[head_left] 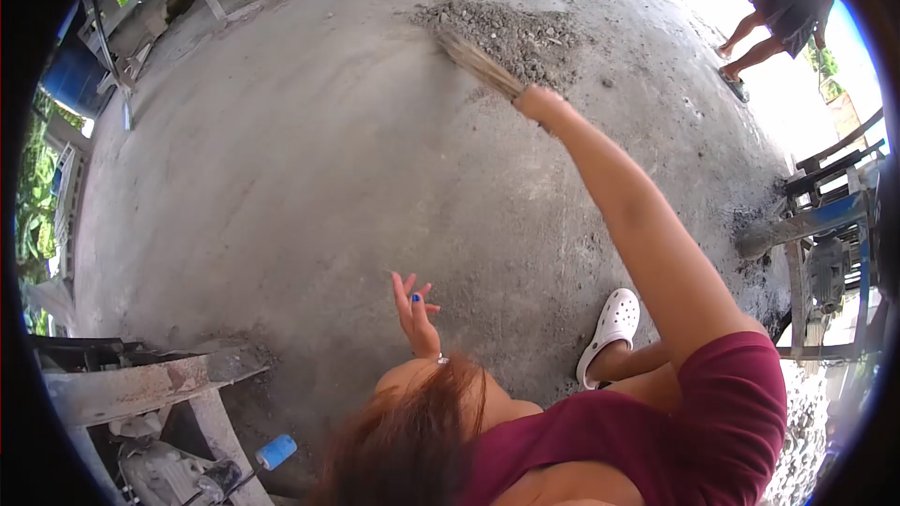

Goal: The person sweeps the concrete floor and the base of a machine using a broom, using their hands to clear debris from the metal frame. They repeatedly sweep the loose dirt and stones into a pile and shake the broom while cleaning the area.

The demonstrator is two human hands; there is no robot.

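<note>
My right hand (542, 106) is closed round the bound end of a stick broom (483, 66), with the arm stretched far forward. The broom's bristle tips touch the grey concrete floor (281, 150) at the left edge of a heap of dirt and rubble (525, 33). Nearer my body, my left hand (415, 314) is raised over the floor with its fingers apart and nothing in them. Below the right arm, a white clog (614, 328) is on a foot.
Wooden frames with machinery stand at the lower left (131, 389) and right (830, 220). A blue can (277, 452) lies at the lower left. Another person (792, 5) stands at the upper right. A blue barrel (75, 75) and a wooden structure are at the upper left.
</note>
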